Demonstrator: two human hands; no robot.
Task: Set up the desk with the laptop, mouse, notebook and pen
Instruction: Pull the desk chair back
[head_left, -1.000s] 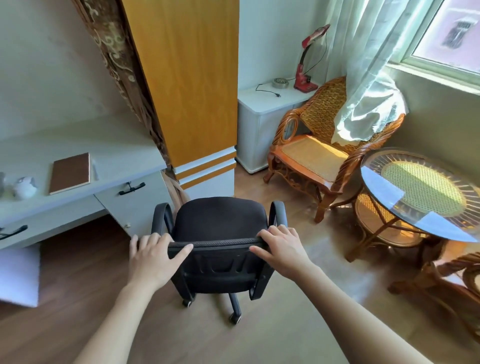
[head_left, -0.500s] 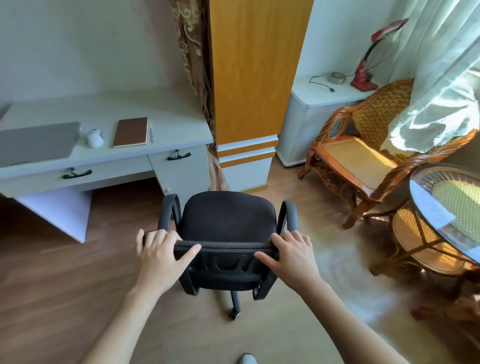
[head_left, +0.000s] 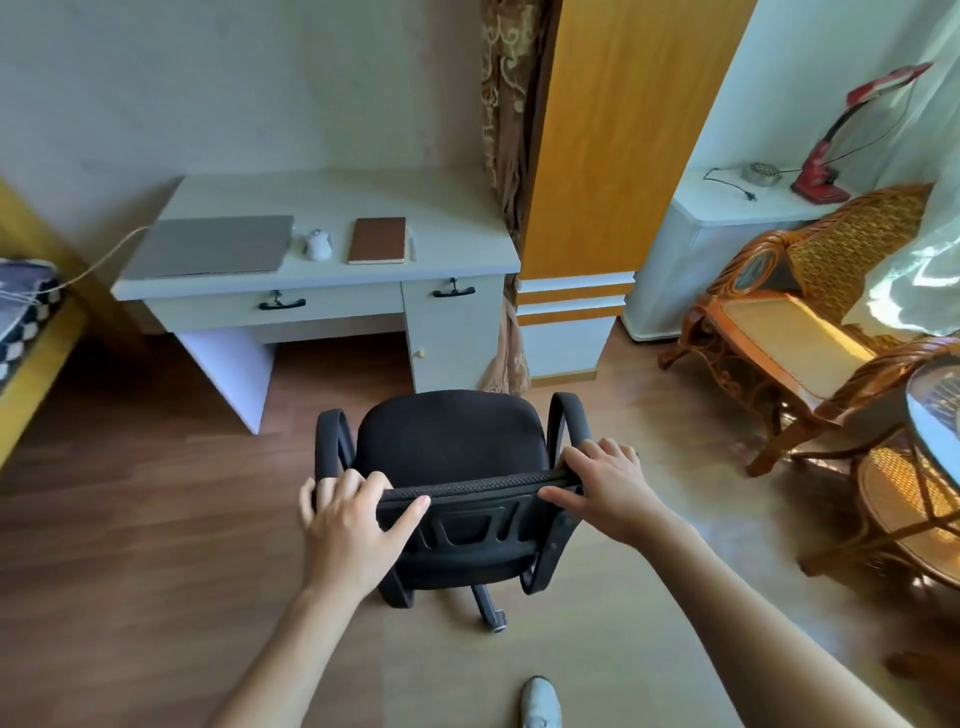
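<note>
A white desk stands against the far wall. On it lie a closed grey laptop, a white mouse to its right, and a brown notebook with a pen along its right edge. A black office chair stands on the floor in front of me, facing the desk. My left hand grips the left end of the chair's backrest top. My right hand grips the right end.
An orange and white wardrobe stands right of the desk, with a curtain between them. Further right are a white cabinet with a red lamp, wicker chairs and a glass table. A bed is at left.
The view has swung left, so the whole desk with the laptop has come into sight. Both hands keep their hold on the chair back, and the chair has rolled with me toward the desk.
</note>
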